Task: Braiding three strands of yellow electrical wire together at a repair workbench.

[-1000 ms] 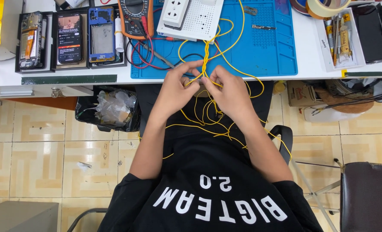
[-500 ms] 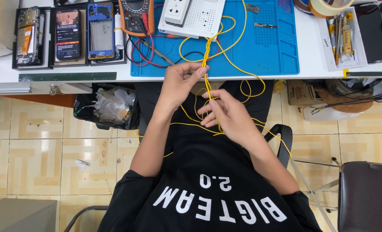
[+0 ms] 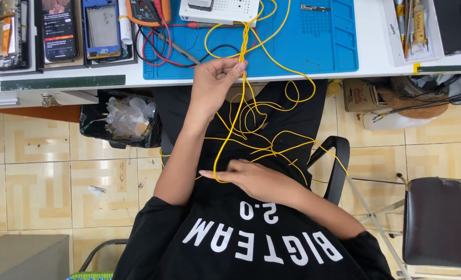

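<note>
Two hands in shot and basically one big tangle of thin yellow wire (image 3: 251,136), too many loops to count. The left hand (image 3: 215,85) is up at the table edge, fingertips pinched on the strands where they're twisted together, and that twisted bit runs up to a white breadboard (image 3: 221,9) on the blue ribbed work mat (image 3: 313,44). The right hand (image 3: 253,179) is down low over the lap with fingers stretched out flat, and the bottom of a long wire loop hooks around it; can't really tell if it's gripping or the wire just rests there. The remaining loops drape loose over the black shirt and a black chair arm (image 3: 336,161). On the white table: three trays on the left holding opened-up phones (image 3: 59,28), one orange multimeter (image 3: 146,10) with red and black leads, and a tray of tools (image 3: 414,26) on the right. Under the table there's a black bin (image 3: 121,120) stuffed with crinkly clear plastic.
</note>
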